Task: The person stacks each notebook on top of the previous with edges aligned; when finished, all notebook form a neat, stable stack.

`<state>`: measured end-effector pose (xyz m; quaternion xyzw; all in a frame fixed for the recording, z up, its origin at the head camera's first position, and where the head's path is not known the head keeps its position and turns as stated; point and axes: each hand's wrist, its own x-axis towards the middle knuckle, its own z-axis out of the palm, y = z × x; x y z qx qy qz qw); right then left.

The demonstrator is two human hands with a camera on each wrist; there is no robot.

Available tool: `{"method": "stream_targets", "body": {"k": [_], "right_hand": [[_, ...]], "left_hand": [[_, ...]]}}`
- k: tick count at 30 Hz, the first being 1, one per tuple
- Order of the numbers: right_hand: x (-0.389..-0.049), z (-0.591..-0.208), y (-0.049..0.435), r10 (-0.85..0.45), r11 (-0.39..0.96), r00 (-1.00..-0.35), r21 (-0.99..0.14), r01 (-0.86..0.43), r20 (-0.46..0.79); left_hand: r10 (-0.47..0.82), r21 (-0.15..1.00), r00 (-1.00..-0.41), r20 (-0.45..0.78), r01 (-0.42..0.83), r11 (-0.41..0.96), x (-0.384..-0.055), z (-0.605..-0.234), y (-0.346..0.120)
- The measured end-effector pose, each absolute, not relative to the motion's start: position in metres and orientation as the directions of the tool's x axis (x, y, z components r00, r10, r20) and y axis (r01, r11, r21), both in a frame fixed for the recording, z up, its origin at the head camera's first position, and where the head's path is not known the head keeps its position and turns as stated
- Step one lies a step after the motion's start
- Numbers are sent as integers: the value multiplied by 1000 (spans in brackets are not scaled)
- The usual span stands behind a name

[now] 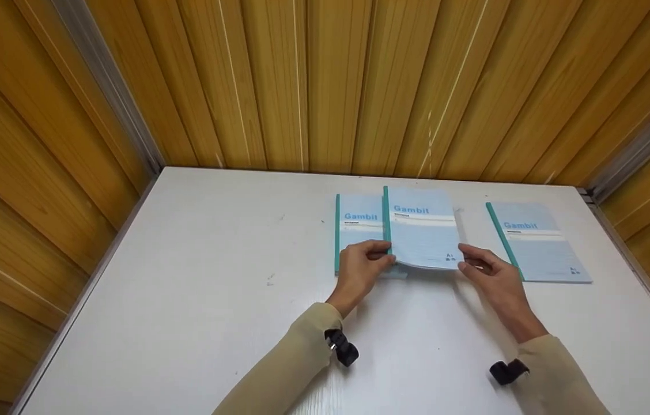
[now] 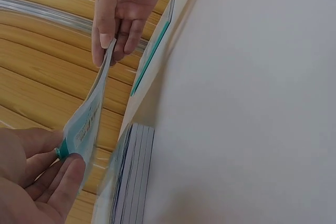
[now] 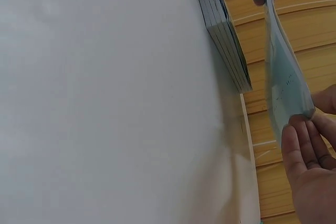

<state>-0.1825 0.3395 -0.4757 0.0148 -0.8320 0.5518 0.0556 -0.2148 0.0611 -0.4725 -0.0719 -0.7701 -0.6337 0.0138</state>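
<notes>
A notebook [image 1: 424, 237] held up between two hands, just right of centre in the head view.
The left grip [image 1: 358, 270] pinches its green spine near the bottom; the right grip [image 1: 497, 278] pinches the opposite edge by the lower right corner. The notebook bows a little, so light, even pressure and level edges would probably keep its cover from creasing; squaring the spine first should help it lie straight. Behind it, to its left, a stack of notebooks [image 1: 359, 233] rests on the white counter [image 1: 210, 259], partly hidden. At the right of the frame another notebook [image 1: 539, 243] lies flat. No container shows; the notebooks sit directly on the counter. Wood-look panels [image 1: 331, 86] fill the top.
</notes>
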Motion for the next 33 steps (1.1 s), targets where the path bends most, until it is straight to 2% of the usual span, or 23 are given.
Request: {"method": "stream_targets", "body": {"k": [17, 33], "right_hand": [[-199, -480, 298, -26, 385, -993, -916, -116, 115], [-205, -485, 270, -54, 423, -993, -898, -118, 105]], "left_hand": [[30, 956, -991, 128, 131, 263, -212, -476, 20], [9, 954, -992, 128, 126, 271, -206, -480, -7]]}}
